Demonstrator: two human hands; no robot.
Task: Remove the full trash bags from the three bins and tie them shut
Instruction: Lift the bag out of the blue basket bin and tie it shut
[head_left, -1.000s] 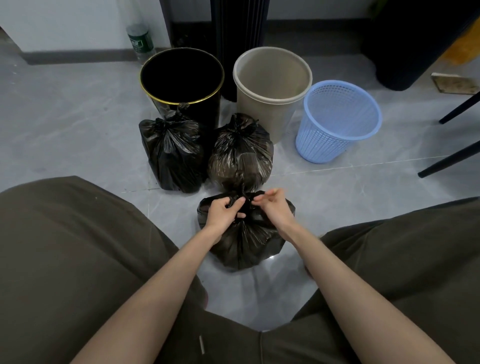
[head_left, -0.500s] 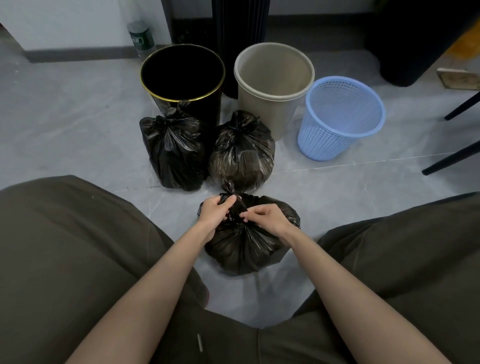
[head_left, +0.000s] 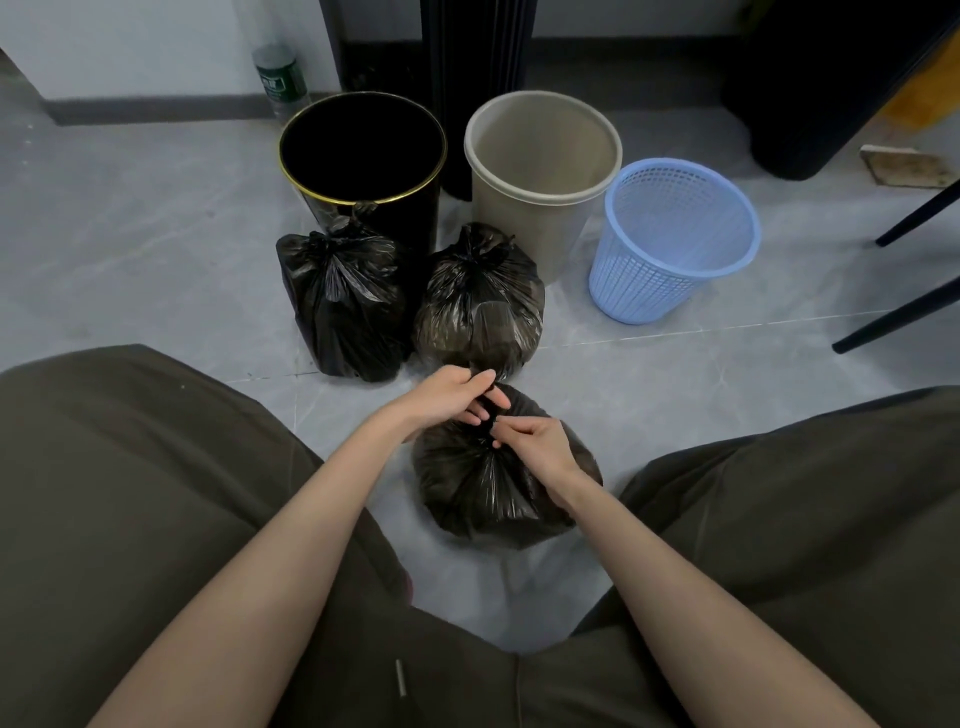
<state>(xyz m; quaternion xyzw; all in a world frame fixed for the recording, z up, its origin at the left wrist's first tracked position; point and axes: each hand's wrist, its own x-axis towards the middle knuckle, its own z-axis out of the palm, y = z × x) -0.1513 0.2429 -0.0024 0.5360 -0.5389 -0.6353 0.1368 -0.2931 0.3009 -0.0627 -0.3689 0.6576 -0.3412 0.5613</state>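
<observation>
We crouch over the last bag (head_left: 483, 499) on the floor (head_left: 156, 249). Our left hand (head_left: 447, 397) and right hand (head_left: 537, 447) each pinch an end of its neck, likely to tighten the knot. Two tied bags (head_left: 343, 306) stand by empty bins (head_left: 519, 223).

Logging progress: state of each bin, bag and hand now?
black bin: upright, no bag showing
beige bin: upright, empty
blue basket: upright, empty
left bag: tied, standing
middle bag: tied, standing
near bag: neck gathered, in both hands
left hand: pinches near bag's neck
right hand: pinches near bag's neck
</observation>
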